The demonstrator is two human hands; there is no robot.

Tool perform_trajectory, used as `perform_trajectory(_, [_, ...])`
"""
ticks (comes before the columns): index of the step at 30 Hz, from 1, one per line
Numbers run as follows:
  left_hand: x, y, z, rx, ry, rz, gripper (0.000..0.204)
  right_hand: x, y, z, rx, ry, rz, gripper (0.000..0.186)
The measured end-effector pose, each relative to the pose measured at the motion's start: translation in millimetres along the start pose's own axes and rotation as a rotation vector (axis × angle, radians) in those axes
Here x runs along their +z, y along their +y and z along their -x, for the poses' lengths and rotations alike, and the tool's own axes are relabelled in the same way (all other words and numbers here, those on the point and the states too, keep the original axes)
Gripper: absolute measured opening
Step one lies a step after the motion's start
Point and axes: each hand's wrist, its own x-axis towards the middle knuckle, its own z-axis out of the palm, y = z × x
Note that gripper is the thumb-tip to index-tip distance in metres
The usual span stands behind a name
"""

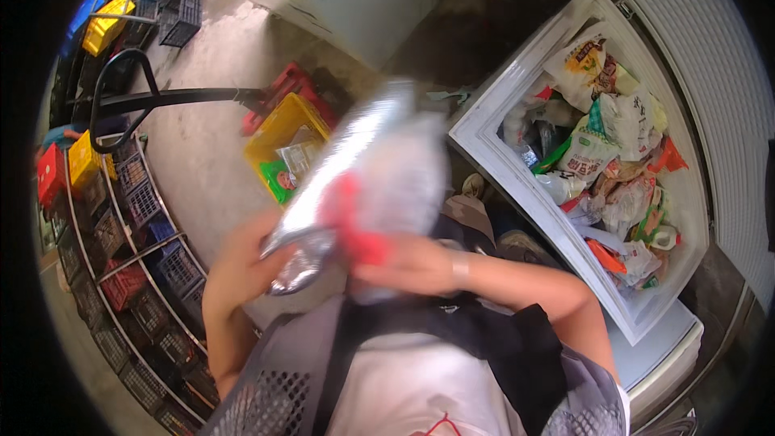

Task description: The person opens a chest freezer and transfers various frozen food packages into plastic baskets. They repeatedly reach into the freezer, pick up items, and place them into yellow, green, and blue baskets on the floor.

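Note:
A shiny silver foil bag (347,157) slants up in front of me, blurred by motion. My left hand (252,262) is closed on its lower left edge. Pressed against the foil on the right is a whitish plastic bag (404,178) with a red part (355,222). My right hand (413,265) is closed around the bottom of this bag, by the red part; its fingertips are smeared. What the plastic bag contains cannot be made out. Just beyond, on the floor, a yellow crate (260,149) holds a green packet (278,179) and a clear one (300,160).
At my right an open chest freezer (517,182) is heaped with bagged goods, its ribbed lid (714,73) raised. A black-handled cart (173,98) stands left of the yellow crate. Racks of crates (145,262) line the left. Another white freezer (363,8) is ahead.

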Motion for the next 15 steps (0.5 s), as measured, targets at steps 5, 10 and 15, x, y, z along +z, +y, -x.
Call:
perform_trajectory(5, [47, -163, -15, -0.483, 0.183, -0.343, 0.023, 44, 117, -48, 0.584, 0.04, 0.395, 0.03])
perform_trajectory(10, [130, -166, -116, -0.355, 0.153, 0.038, 0.027, -53, 91, 41, 0.158, 0.49, 0.661, 0.024])
perform_trajectory(15, [232, 58, -250, 0.643, 0.3, 0.114, 0.025, -285, -15, 216, 0.402, 1.605, 1.255, 0.043])
